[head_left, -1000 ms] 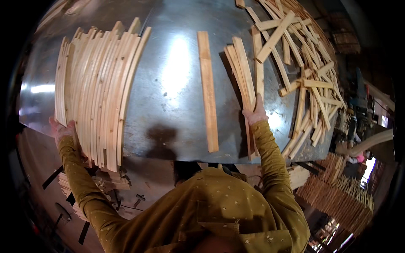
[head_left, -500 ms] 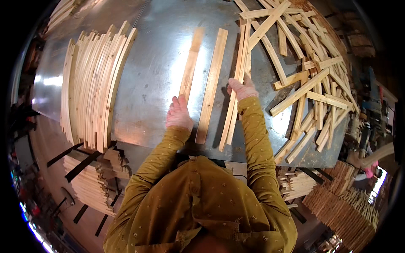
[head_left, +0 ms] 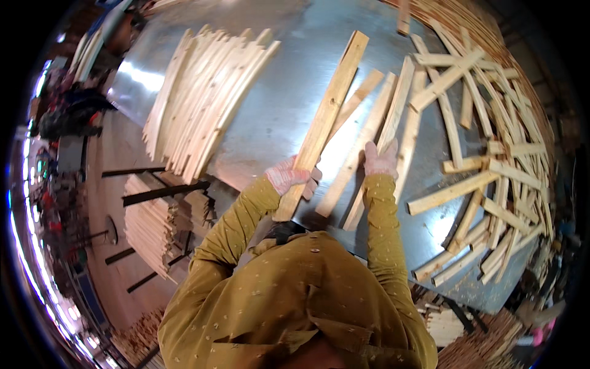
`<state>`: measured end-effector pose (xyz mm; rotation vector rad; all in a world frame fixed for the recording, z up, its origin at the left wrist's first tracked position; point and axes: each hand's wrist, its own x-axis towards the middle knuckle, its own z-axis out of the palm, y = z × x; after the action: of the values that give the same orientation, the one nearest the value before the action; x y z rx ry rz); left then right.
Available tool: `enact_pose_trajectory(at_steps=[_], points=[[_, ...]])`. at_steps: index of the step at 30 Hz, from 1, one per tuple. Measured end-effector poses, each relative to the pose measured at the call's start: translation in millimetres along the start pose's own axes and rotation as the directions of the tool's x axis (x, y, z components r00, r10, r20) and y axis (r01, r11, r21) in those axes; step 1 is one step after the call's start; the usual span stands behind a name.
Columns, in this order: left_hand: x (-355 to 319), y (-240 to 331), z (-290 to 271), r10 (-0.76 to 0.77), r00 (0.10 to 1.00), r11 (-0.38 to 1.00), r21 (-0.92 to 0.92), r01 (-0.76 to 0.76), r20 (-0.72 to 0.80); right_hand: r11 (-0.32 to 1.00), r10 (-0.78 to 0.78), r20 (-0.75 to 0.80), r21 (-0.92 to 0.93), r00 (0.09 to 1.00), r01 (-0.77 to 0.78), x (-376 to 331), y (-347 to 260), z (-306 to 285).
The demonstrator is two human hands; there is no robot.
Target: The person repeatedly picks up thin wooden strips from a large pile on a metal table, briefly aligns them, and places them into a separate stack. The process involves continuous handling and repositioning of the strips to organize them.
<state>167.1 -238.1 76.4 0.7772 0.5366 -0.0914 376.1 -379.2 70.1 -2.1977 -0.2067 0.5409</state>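
My left hand (head_left: 290,176), in a pale pinkish glove, is closed around the lower part of a long wooden slat (head_left: 332,101). That slat is tilted up off the metal table and partly covers another slat (head_left: 356,101). My right hand (head_left: 381,161), gloved the same way, grips a narrow slat (head_left: 398,101) near its middle; some of its fingers are hidden. Between my hands a slat (head_left: 362,147) lies on the table, and just right of my right hand is another slat (head_left: 410,132).
A neat row of slats (head_left: 206,101) lies side by side at the left of the metal table (head_left: 270,117). A loose, crisscrossed heap of slats (head_left: 507,154) covers the right side. Below the table's left edge stands a stack of slats (head_left: 147,218) beside dark metal bars (head_left: 166,192).
My left hand has taken hold of a slat and lifted it. My right hand's slat has shifted apart from the one beside it. The whole view has turned, moving the row rightward.
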Motion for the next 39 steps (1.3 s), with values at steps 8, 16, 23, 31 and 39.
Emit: enact_pose_trajectory(at_steps=[8, 16, 23, 31, 39], points=[[-86.1, 160.7, -179.6, 0.659, 0.425, -0.077, 0.506, 0.859, -0.621, 0.826, 0.188, -0.068, -0.528, 0.98, -0.195, -53.7, -13.2, 71.6], [-116.0, 189.1, -350.7, 0.662, 0.289, 0.113, 0.474, 0.873, -0.691, 0.973, 0.155, -0.296, -0.118, 0.943, -0.197, -48.0, 4.2, 78.3], [-59.0, 123.9, -116.4, 0.705, 0.708, 0.167, 0.981, -0.097, -0.05, 0.374, -0.189, 0.395, 0.875, 0.899, -0.306, -21.3, 54.4, 28.9], [51.1, -6.1, 27.3, -0.418, 0.903, 0.908, 0.084, 0.411, 0.097, 0.675, 0.28, 0.213, 0.65, 0.936, -0.35, -4.8, 56.3, 25.0], [36.9, 3.3, 10.2, 0.151, 0.782, 0.279, 0.785, 0.553, -0.605, 0.84, 0.059, -0.378, -0.482, 0.924, -0.251, 5.1, 65.9, -85.8]])
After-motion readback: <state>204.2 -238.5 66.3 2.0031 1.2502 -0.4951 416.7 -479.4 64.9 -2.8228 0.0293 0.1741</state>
